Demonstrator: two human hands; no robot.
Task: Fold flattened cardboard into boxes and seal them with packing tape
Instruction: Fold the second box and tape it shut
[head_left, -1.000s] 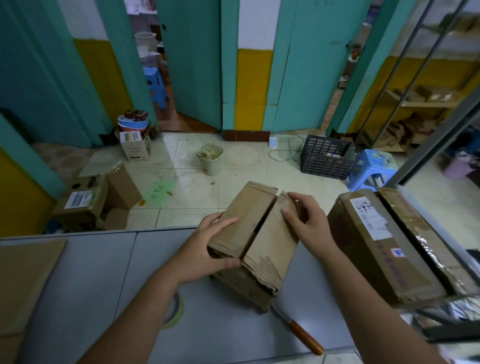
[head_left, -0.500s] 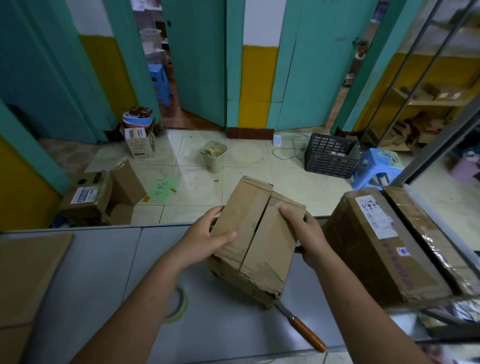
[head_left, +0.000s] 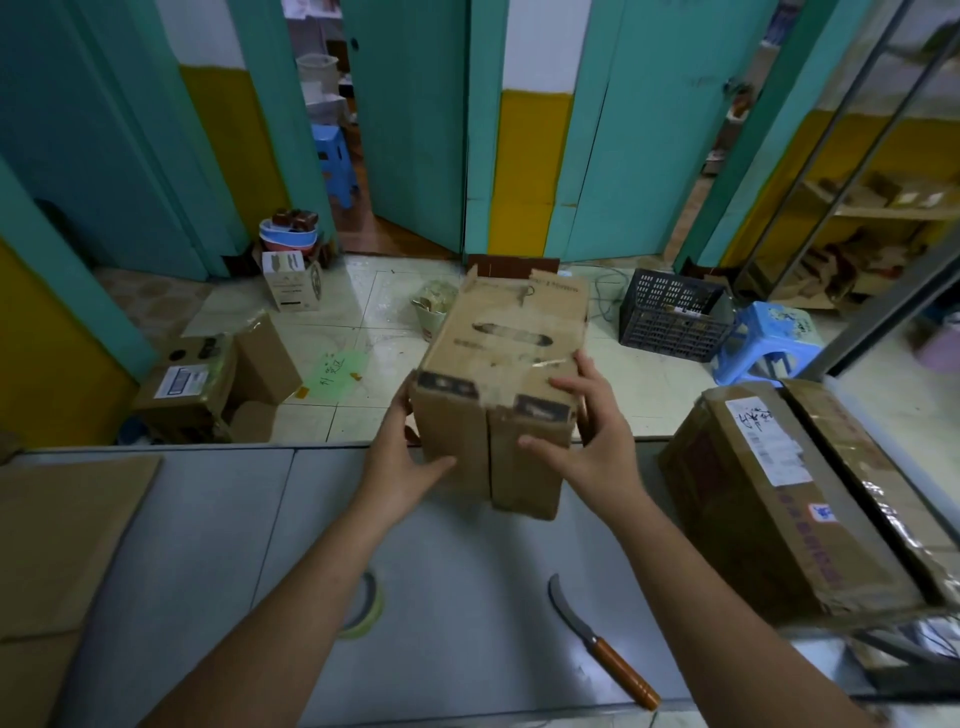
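1. The box (head_left: 498, 395) sits tipped at the far edge of the desk (head_left: 234, 545), flap seam facing me.
2. My left hand (head_left: 402, 457) clasps its left side, thumb in front; my right hand (head_left: 587, 441) grips the right corner.
3. Tape roll (head_left: 366, 605) and knife (head_left: 602, 644) lie nearer the front edge, apart.

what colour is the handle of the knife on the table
Orange-brown; the knife handle shows best in the head view.

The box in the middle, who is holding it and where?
Both hands hold the cardboard box: the left hand grips its left side, the right hand its right side.
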